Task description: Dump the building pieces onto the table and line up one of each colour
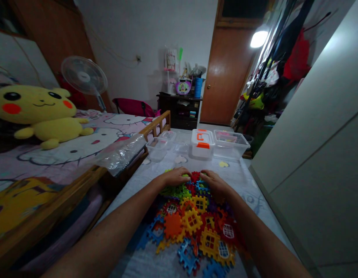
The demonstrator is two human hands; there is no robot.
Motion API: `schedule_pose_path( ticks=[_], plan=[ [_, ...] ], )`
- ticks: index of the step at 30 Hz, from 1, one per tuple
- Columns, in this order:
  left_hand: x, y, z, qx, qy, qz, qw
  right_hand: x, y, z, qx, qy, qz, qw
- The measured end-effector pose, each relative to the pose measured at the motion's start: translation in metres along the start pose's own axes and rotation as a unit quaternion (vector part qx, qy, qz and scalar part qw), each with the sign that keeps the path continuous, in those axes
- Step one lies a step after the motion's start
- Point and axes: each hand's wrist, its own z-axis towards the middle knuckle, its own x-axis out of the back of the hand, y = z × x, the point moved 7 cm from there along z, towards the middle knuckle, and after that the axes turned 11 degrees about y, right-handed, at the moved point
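A heap of colourful plastic interlocking blocks [192,221] is spread on the bed cover. It includes yellow window-shaped blocks [210,240], an orange block [173,225] and blue blocks [188,255]. At the heap's far left edge, my left hand [176,177] rests with curved fingers over green blocks [177,191]. Opposite it, my right hand [216,183] reaches in, fingertips by blue blocks [202,187]. Red blocks [195,177] lie between the two hands. Neither hand visibly grips a block, though the undersides of the fingers are hidden.
Beyond the heap stand a lidded clear box with orange latches [202,144], an open clear bin [231,144] and a smaller clear container [157,148]. A wooden bed rail [144,135] with plastic wrap [123,152] runs along the left. A white cabinet [314,135] borders the right.
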Motion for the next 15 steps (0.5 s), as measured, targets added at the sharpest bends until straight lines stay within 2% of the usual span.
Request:
schedule_pose_path(
  ticks=[4, 8, 12, 15],
  plan=[
    [0.006, 0.016, -0.02, -0.029, 0.0, -0.071, 0.997, -0.005, -0.018, -0.005, 0.033, -0.006, 0.017, 0.999],
    [0.018, 0.026, -0.046, -0.026, 0.04, -0.119, 0.992, -0.001, -0.043, -0.022, 0.087, -0.008, 0.041, 0.995],
    [0.037, 0.01, -0.077, 0.052, 0.123, -0.064, 0.989, 0.005, -0.079, -0.052, 0.182, -0.023, 0.073, 0.98],
    [0.048, -0.016, -0.101, 0.113, 0.155, -0.012, 0.981, 0.004, -0.093, -0.077, 0.203, -0.071, 0.078, 0.973]
  ],
)
